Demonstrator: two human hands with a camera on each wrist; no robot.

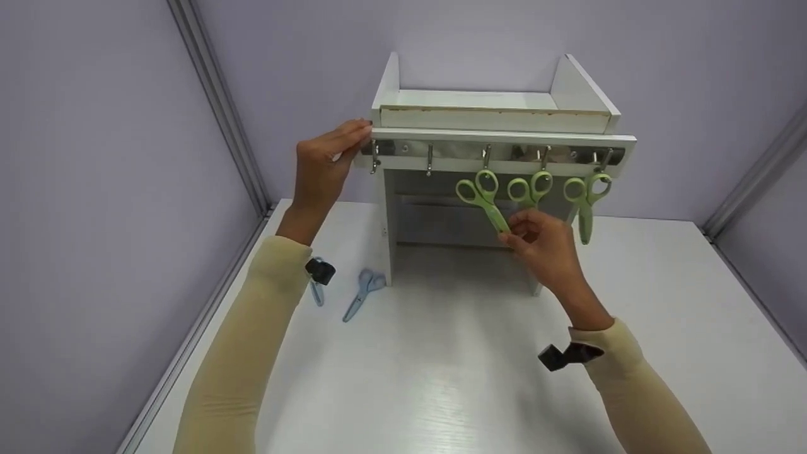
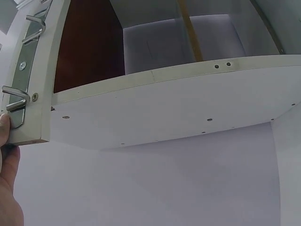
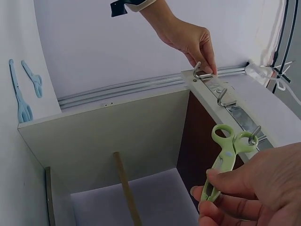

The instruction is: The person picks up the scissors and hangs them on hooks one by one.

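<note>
A white shelf unit [image 1: 498, 116] stands on the table, with a metal hook rail [image 1: 403, 149] along its front edge. Three green scissors hang from the rail's hooks. My right hand [image 1: 509, 232] pinches the blade end of the leftmost green scissors [image 1: 484, 198], which hangs by a handle loop from a hook [image 3: 254, 135]. In the right wrist view my fingers [image 3: 244, 197] close round the blades of these green scissors [image 3: 222, 162]. My left hand [image 1: 358, 140] holds the left end of the rail beside the first hook [image 2: 16, 96]; the thumb [image 2: 3, 125] presses on the rail's end.
Two blue scissors [image 1: 364, 290] lie on the white table [image 1: 441, 366] left of the shelf, one partly hidden by my left forearm. Two hooks [image 1: 429, 161] at the rail's left are bare. Lilac walls close in on the left, back and right.
</note>
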